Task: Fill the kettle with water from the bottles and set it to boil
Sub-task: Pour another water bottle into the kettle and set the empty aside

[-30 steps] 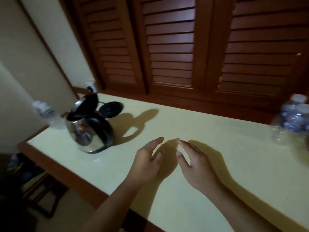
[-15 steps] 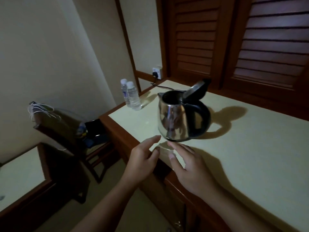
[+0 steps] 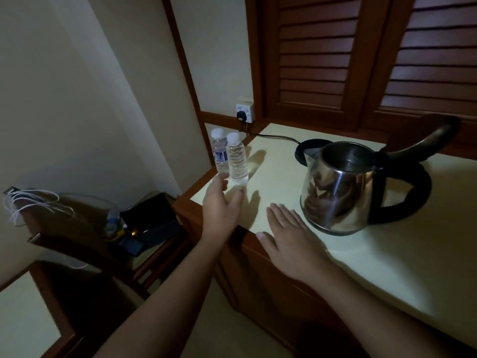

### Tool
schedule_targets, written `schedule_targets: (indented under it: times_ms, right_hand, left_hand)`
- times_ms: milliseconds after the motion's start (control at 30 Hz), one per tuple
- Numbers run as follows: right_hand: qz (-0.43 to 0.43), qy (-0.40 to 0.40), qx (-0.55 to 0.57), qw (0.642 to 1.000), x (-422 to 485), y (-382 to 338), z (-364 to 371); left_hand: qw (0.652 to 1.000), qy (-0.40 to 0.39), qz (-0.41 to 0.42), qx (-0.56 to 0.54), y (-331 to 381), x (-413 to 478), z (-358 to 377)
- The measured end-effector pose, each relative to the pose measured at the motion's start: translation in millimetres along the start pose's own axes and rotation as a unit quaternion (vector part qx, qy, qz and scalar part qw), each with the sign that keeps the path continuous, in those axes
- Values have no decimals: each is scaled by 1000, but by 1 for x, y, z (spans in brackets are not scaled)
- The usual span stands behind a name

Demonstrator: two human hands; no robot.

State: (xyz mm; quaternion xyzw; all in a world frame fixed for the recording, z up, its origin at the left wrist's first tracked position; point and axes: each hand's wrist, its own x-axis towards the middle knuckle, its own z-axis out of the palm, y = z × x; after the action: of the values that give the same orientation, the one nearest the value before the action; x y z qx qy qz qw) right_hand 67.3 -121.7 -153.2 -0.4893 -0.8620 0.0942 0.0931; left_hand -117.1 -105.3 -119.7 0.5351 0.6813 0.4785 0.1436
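Roughly, by size, what I see from the head camera:
Counter [image 3: 284, 177]: pale top with a wooden edge, set against dark louvred shutters [image 3: 322, 60].
Kettle [image 3: 343, 192]: shiny steel with a black handle, standing on the counter to the right, lid [image 3: 423, 143] tipped up and open (I can't make out any water inside).
Base [image 3: 305, 151]: black disc just behind the kettle, its cord running to the wall socket [image 3: 245, 112].
Right hand [image 3: 286, 239]: open, palm down, flat over the counter's front edge, just left of the kettle.
Left hand [image 3: 222, 205]: open, fingers spread, nearly at the bottles, gripping nothing.
Bottles [image 3: 237, 161]: two, capped and upright, side by side at the counter's left corner.
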Motion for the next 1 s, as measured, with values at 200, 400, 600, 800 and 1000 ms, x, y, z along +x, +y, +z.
schedule_targets:
  times_ms: [200, 400, 600, 800, 1000]
  right_hand:
    - [11, -31, -56, 998, -3, -5, -2]
    - [14, -17, -55, 998, -4, -4, 1]
    - [17, 62, 35, 997, -11, -6, -7]
    - [22, 210, 190, 959, -20, -10, -39]
    - [-10, 326, 213, 921, -4, -19, -106]
  left_hand:
    - [994, 92, -53, -39, -1, 55, 41]
    - [983, 160, -73, -58, 9, 74, 65]
    - [984, 152, -68, -65, 7, 73, 65]
    - [992, 61, 37, -105, 11, 28, 32]
    - [981, -76, 135, -117, 27, -17, -6]
